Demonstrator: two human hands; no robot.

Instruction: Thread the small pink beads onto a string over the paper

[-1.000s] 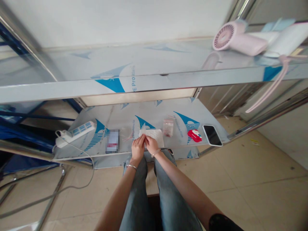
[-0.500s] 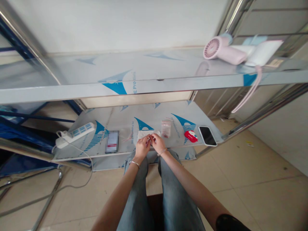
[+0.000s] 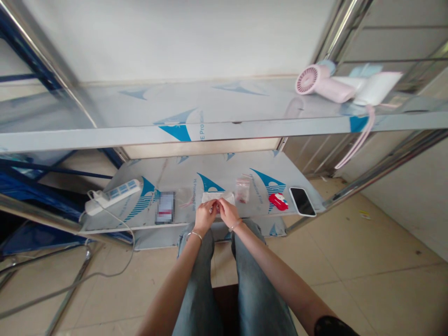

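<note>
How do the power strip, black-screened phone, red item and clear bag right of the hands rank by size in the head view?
Power strip
Black-screened phone
Red item and clear bag: too alike to rank

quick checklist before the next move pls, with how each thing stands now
1. Left hand and right hand both in view: ok, fingertips close together.
2. Thing between the fingertips identified: cannot tell, too small and mostly covered.
3. White pad on the lower shelf: ok, partly hidden by the hands.
4. Clear bag apart from the right hand: ok.
5. White-edged phone well back from the front edge: not ok.
</note>
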